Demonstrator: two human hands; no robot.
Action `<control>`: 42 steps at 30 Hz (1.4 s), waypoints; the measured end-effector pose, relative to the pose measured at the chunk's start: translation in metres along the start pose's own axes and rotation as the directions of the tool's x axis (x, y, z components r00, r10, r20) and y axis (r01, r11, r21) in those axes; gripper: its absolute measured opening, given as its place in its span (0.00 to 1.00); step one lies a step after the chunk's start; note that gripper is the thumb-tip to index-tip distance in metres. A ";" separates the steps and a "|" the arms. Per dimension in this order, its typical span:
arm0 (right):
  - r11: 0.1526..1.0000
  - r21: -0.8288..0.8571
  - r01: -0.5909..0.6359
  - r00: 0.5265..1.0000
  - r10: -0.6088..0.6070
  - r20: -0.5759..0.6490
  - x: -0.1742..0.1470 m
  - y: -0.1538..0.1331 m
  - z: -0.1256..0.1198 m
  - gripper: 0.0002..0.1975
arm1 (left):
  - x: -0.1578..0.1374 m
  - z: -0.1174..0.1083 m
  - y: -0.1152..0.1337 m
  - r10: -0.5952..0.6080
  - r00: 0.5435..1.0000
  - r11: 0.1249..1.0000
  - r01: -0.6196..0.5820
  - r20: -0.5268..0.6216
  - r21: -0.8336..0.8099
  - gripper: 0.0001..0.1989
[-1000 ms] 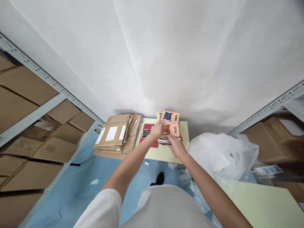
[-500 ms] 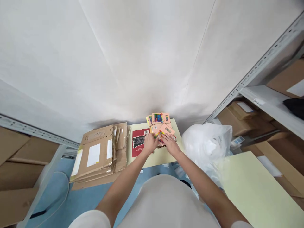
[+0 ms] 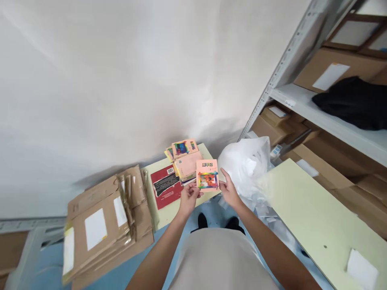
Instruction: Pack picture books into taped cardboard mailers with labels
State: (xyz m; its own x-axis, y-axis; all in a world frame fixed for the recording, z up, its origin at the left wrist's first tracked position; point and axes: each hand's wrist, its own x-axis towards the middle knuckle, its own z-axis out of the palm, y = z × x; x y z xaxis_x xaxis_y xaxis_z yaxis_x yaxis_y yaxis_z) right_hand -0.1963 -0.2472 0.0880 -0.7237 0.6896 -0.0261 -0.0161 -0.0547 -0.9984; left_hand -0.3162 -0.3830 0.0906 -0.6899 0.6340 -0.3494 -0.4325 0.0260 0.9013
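Observation:
A thin pink booklet (image 3: 207, 175) with a colourful framed picture on its cover is held up above the table's front edge. My left hand (image 3: 189, 198) pinches its lower left corner. At its lower right edge, my right hand (image 3: 229, 191) grips it between thumb and fingers, with the index finger stretched out. Behind it, a stack of similar pink booklets (image 3: 188, 163) lies on the pale yellow table (image 3: 169, 215). To the left of that stack lies a red book (image 3: 165, 194) with a black text panel and a barcode.
Flattened cardboard boxes (image 3: 99, 229) are piled on the left. A white plastic bag (image 3: 246, 161) bulges right of the table. Further right are a second pale yellow surface (image 3: 305, 205) with a white paper (image 3: 362, 269) and a metal shelf (image 3: 332, 110) holding cardboard boxes.
The pink booklet has been lifted off the stack and brought nearer, now between both hands. The view has turned to the right, showing more of the shelf and the right-hand surface.

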 end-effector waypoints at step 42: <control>0.959 0.264 0.103 0.341 0.215 -0.915 -0.243 -0.056 -0.380 0.19 | -0.081 0.394 -0.125 -0.570 0.405 0.743 -0.115 0.715 0.659 0.21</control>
State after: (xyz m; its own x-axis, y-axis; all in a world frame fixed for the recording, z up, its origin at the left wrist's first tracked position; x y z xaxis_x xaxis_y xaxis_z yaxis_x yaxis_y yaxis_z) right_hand 0.2431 -0.1372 0.1307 0.3815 0.8840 -0.2703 -0.2724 -0.1719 -0.9467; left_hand 0.0228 -0.1330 0.1073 0.3819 0.7944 -0.4724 0.1405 0.4553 0.8792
